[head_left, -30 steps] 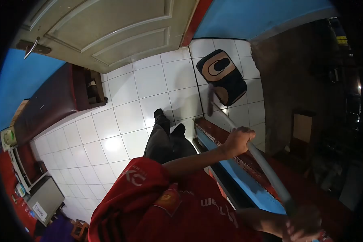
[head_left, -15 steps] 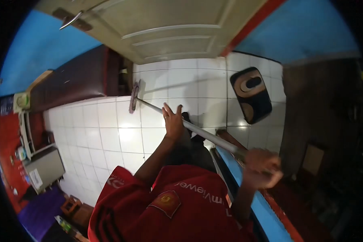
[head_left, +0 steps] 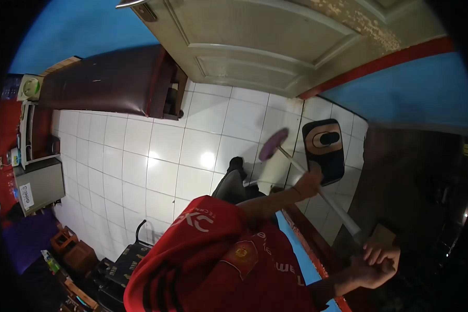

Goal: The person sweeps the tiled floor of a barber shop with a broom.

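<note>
A long-handled broom (head_left: 341, 211) slants across the view, its purple head (head_left: 273, 144) on the white tiles just left of a dark and tan mat (head_left: 325, 151). Around the middle of the handle my left hand (head_left: 309, 183) is closed, with the mat beyond it. My right hand (head_left: 377, 264) has curled fingers at the upper end of the handle, at lower right. That end is partly hidden by the fingers.
A cream panelled door (head_left: 244, 47) stands at the top. A dark brown padded bench (head_left: 104, 80) lies along the left wall. My foot (head_left: 236, 164) is on the tiles left of the broom. A black chair (head_left: 127, 262) stands at lower left.
The broom head has moved right, from beside the bench to beside the mat. My left hand has moved right and its spread fingers have closed. My right hand has moved down and right.
</note>
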### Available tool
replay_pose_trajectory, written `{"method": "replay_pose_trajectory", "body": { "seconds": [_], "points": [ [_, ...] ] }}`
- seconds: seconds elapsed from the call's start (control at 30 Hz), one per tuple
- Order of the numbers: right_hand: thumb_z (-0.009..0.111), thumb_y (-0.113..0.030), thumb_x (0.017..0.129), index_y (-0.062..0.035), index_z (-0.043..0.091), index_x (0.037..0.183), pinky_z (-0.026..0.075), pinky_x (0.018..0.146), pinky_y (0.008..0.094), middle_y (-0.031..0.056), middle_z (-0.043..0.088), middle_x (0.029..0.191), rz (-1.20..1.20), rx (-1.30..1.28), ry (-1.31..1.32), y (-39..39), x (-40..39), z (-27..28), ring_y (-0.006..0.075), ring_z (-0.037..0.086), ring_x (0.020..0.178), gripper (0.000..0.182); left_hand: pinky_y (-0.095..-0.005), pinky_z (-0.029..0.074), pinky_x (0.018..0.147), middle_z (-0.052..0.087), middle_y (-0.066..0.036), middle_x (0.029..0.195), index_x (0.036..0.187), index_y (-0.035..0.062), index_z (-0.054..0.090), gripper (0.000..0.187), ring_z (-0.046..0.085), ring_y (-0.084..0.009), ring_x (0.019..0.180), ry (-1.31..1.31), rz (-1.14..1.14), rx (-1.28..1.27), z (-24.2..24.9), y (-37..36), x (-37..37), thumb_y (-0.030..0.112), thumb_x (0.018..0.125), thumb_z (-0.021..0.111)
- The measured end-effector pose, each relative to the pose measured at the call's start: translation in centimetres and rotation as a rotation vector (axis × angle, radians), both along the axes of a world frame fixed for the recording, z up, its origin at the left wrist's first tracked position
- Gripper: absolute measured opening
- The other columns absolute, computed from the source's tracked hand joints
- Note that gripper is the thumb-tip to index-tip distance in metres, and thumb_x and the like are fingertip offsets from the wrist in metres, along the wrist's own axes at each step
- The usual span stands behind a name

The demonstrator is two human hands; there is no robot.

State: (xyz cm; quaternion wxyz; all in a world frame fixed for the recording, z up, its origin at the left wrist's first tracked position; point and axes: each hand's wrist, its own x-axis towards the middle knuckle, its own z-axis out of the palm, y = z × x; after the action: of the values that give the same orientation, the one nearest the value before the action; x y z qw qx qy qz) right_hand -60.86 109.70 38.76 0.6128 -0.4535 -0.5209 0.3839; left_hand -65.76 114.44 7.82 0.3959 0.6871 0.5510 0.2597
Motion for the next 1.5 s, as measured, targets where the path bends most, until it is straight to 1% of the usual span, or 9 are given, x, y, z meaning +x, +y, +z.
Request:
{"method": "replay_pose_trajectory", "body": {
  "seconds": [0.2, 0.3, 0.37, 0.47, 0.57, 0.6, 0.77, 1.17, 1.5],
  "points": [
    [0.04, -0.017, 0.088, -0.0098, 0.052, 0.079, 0.039, 0.045, 0.0313, 0.0033, 0.048, 0.055, 0.61, 0.147, -0.033, 0.8, 4.8, 6.4, 0.0144, 0.045, 0.046, 0.017, -0.0431, 0.049, 0.063, 0.057, -0.015, 0.076, 0.092, 0.0015, 0.058, 0.031, 0.059, -0.0301, 0.068, -0.027, -0.223, -0.054, 6.0, 0.1, -1.7, 0.01, 0.064, 0.066],
    [0.037, -0.018, 0.089, -0.0072, 0.049, 0.079, 0.034, 0.039, 0.0298, 0.0028, 0.041, 0.052, 0.457, 0.29, -0.037, 3.7, 5.4, 7.9, 0.0138, 0.035, 0.042, 0.019, -0.0404, 0.05, 0.066, 0.057, -0.014, 0.08, 0.095, 0.0028, 0.059, 0.035, 0.059, -0.0281, 0.073, 0.014, 0.044, 0.198, 7.2, -1.1, -3.5, 0.011, 0.061, 0.062],
    [0.04, -0.026, 0.087, -0.0055, 0.046, 0.074, 0.034, 0.043, 0.0275, 0.0049, 0.041, 0.052, 0.042, 0.293, -0.092, 5.2, 8.2, 3.5, 0.0131, 0.038, 0.043, 0.025, -0.0418, 0.05, 0.062, 0.057, -0.02, 0.087, 0.091, 0.0032, 0.058, 0.021, 0.059, -0.032, 0.084, 0.189, 0.25, 0.188, 6.1, -0.2, -5.3, 0.012, 0.072, 0.054],
    [0.04, -0.019, 0.079, -0.0043, 0.044, 0.069, 0.036, 0.047, 0.0288, 0.0054, 0.038, 0.055, 0.22, -0.049, 0.414, 9.6, 4.3, -3.9, 0.0145, 0.039, 0.049, 0.018, -0.0406, 0.05, 0.07, 0.056, -0.024, 0.088, 0.101, 0.0019, 0.056, 0.033, 0.056, -0.0352, 0.089, 0.269, 0.485, -0.305, 0.6, 3.1, -10.7, -0.004, 0.07, 0.05],
    [0.037, -0.016, 0.078, -0.002, 0.044, 0.068, 0.04, 0.053, 0.0317, 0.0097, 0.046, 0.06, 0.227, -0.038, -0.22, 11.4, 3.0, -14.2, 0.0176, 0.042, 0.051, 0.018, -0.0448, 0.045, 0.081, 0.055, -0.025, 0.087, 0.09, 0.0015, 0.055, 0.026, 0.055, -0.0405, 0.083, 0.291, 0.753, -0.068, -8.0, 6.3, -14.8, -0.007, 0.065, 0.052],
    [0.036, -0.015, 0.079, -0.0016, 0.043, 0.067, 0.04, 0.053, 0.0314, 0.0102, 0.047, 0.061, 0.511, -0.086, 0.226, 13.0, 2.0, -14.0, 0.0176, 0.043, 0.052, 0.02, -0.045, 0.045, 0.081, 0.055, -0.026, 0.086, 0.088, 0.0016, 0.054, 0.026, 0.055, -0.0408, 0.083, 0.224, 0.663, -0.076, -9.0, 7.7, -14.3, -0.007, 0.063, 0.053],
    [0.032, -0.018, 0.082, -0.0029, 0.039, 0.062, 0.035, 0.049, 0.032, 0.0072, 0.038, 0.052, 0.149, -0.136, 0.274, 16.7, 10.0, -8.4, 0.0143, 0.035, 0.046, 0.026, -0.0451, 0.047, 0.066, 0.058, -0.012, 0.074, 0.083, 0.0081, 0.054, 0.027, 0.056, -0.035, 0.08, 0.211, 0.465, 0.032, -7.2, 13.2, -2.6, 0.002, 0.058, 0.062],
    [0.037, -0.021, 0.085, -0.0072, 0.037, 0.066, 0.028, 0.049, 0.0288, 0.0002, 0.028, 0.05, -0.235, -0.055, -0.105, 12.9, 13.7, 0.1, 0.0098, 0.024, 0.042, 0.024, -0.0502, 0.046, 0.074, 0.055, -0.013, 0.071, 0.073, 0.005, 0.052, 0.022, 0.055, -0.0361, 0.068, -0.236, 0.107, 0.04, -2.3, 11.0, 11.1, 0.008, 0.059, 0.068],
    [0.037, -0.017, 0.083, -0.0049, 0.037, 0.065, 0.035, 0.046, 0.0313, 0.0032, 0.03, 0.052, 0.099, -0.051, -0.222, 9.1, 12.9, 0.0, 0.013, 0.027, 0.044, 0.021, -0.0482, 0.041, 0.057, 0.049, -0.013, 0.071, 0.076, 0.0076, 0.045, 0.031, 0.05, -0.0368, 0.072, -0.321, 0.148, -0.109, -4.4, 1.1, 17.0, 0.016, 0.064, 0.072]
  ]
}}
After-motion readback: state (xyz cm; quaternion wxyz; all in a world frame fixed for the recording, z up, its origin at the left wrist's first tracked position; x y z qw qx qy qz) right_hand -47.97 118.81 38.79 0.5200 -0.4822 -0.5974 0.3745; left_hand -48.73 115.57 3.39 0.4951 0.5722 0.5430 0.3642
